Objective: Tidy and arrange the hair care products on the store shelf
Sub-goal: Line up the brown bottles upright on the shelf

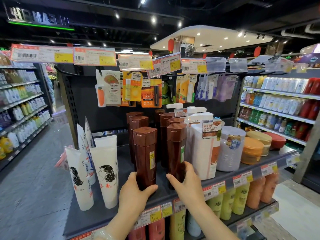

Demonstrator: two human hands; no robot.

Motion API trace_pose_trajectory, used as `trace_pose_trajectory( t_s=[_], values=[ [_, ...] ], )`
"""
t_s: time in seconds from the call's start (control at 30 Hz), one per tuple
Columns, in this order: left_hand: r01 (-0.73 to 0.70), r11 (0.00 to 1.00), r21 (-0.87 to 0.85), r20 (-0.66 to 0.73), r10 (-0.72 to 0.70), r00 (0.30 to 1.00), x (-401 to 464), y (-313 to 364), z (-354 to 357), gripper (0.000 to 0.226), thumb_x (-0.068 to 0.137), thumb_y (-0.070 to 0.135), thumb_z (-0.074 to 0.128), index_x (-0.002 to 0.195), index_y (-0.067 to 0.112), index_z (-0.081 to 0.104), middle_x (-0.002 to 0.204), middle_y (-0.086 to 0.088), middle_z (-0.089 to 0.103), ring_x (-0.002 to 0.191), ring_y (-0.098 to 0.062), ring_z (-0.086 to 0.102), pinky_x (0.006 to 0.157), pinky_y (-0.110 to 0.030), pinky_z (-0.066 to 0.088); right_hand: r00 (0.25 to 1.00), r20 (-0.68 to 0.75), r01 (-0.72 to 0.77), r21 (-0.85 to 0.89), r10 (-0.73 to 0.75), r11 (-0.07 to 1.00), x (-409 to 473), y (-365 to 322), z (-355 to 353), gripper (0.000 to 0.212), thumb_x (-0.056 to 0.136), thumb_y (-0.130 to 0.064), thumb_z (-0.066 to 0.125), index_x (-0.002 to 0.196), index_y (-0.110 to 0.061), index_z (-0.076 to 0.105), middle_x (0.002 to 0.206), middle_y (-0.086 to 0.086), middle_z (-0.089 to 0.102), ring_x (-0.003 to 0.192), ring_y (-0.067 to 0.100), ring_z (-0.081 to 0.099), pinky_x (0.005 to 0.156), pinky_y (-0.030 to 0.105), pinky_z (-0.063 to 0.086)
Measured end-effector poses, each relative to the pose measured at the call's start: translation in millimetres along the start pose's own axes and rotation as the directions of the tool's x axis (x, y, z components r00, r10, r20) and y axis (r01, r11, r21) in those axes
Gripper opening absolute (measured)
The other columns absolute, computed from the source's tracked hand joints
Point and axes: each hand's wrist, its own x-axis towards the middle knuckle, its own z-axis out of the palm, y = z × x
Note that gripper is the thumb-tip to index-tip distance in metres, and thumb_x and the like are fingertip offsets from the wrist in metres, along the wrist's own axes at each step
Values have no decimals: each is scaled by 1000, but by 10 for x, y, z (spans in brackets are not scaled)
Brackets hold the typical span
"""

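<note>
On the far left of the shelf [110, 220] stand the white tubes [105, 175], upright on their caps, a little apart from the rest. Just right of them, my left hand [136, 191] has its grip closed round the foot of the front left brown bottle [145, 158], thumb across the near face. Beside it, my right hand [187, 181] wraps the base of the front right brown bottle [176, 153], fingers curled behind it. Both bottles stand upright on the shelf, near its front edge, with more brown bottles in two rows behind them. To the right come the white pump bottles [204, 149], then a pale tub [230, 148] and the orange jars [252, 149] at the far right.

I judge that I am squaring up the two front bottles. Next they want sliding level with each other, labels turned to face out, in line with the rows behind, without knocking the neighbours.
</note>
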Motion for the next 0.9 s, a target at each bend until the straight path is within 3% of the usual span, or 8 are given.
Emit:
trace_pose_trajectory(
  t_s=[0.17,0.27,0.33,0.47,0.73,0.9],
  values=[
    [3,1000,-4,4,-3,1000,0,-5,2,51,67,35,79,107,26,48,91,14,58,97,-14,62,83,-29,49,1000,6,9,27,-9,1000,22,58,11,67,78,-36,71,134,-18,39,124,-4,53,120,14,49,96,24,41],
    [8,1000,-15,6,-8,1000,-2,-11,4,49,67,35,79,103,29,47,90,16,59,94,-12,62,85,-30,50,1000,-4,-28,195,30,980,14,129,-29,57,76,-39,71,125,-28,42,128,-5,49,120,13,50,98,26,42],
    [7,1000,-16,2,-7,1000,1,-18,2,48,67,35,79,101,31,45,89,17,58,91,-10,60,85,-29,50,999,31,-33,249,26,968,19,154,-94,66,76,-40,71,132,-27,37,135,-5,43,126,13,44,103,28,39],
    [12,1000,-17,1,-12,1000,12,-34,9,48,67,36,79,99,32,44,85,20,57,88,-9,59,83,-29,50,984,177,-30,200,-6,979,84,173,-176,95,70,-45,75,145,-25,19,147,-9,30,136,12,29,112,33,29],
    [29,999,-26,16,-29,999,14,-55,20,47,65,35,80,99,32,47,87,19,61,89,-8,62,82,-29,51,960,275,6,131,-42,991,240,139,-181,115,62,-41,82,148,-22,8,152,-4,24,138,13,26,110,29,27],
    [39,999,-30,21,-38,999,19,-67,26,48,64,34,81,100,32,48,91,17,63,92,-9,63,85,-30,51,937,340,53,105,-85,993,325,126,-182,113,58,-42,84,146,-23,15,144,-9,38,127,6,37,102,22,33]
  ],
)
